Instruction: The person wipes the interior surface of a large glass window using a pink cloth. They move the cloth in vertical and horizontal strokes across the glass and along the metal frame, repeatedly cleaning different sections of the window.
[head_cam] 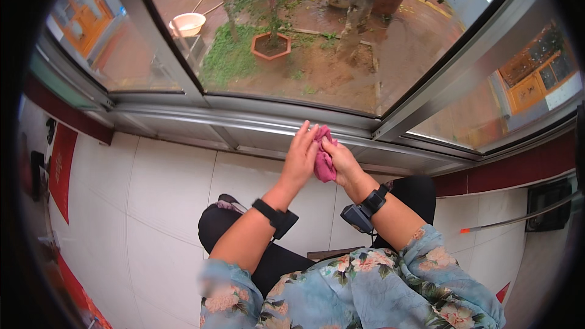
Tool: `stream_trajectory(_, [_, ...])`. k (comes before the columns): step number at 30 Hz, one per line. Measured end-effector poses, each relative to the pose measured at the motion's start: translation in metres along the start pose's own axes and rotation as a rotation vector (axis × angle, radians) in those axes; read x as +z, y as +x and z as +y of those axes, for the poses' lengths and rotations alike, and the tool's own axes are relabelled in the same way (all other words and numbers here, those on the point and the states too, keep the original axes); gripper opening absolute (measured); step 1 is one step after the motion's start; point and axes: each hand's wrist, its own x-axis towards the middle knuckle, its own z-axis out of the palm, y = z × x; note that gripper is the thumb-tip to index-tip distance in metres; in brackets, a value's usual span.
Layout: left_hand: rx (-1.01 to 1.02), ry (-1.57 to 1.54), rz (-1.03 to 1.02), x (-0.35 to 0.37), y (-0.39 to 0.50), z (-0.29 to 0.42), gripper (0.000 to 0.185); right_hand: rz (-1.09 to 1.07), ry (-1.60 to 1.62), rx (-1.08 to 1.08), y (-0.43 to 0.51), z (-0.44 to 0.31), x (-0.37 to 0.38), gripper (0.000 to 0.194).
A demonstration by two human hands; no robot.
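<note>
A crumpled pink cloth (pixel 325 164) is between my two hands, in front of the window's metal sill (pixel 256 118). My right hand (pixel 343 161) grips it from the right, the thumb lying over its upper part. From the left, my left hand (pixel 301 155) rests against the cloth with its fingers stretched out and pointing up towards the glass; its palm side is hidden. Black straps with small dark devices sit around both wrists.
Large glass panes in metal frames (pixel 183 68) stand ahead, with potted plants in a courtyard behind them. Pale floor tiles (pixel 169 192) lie below. A red mat (pixel 63 169) is at the left, and a thin rod with an orange tip (pixel 498 223) juts in from the right.
</note>
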Motion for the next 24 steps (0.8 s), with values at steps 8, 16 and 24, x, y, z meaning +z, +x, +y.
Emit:
stream_trajectory(8, [0.364,0.477,-0.285,0.026,-0.031,0.023,0.104,-0.178,0.178,-0.001,-0.028,0.01,-0.033,0.041])
stream_trajectory(16, [0.351,0.423,-0.266,0.029,-0.025,0.036,0.083,-0.38,-0.116,-0.058,-0.046,0.011,-0.063,0.054])
stream_trajectory(24, [0.307,0.557,0.2,-0.03,0.035,0.128,0.069,-0.447,-0.524,-0.002,-0.058,0.004,-0.07,0.059])
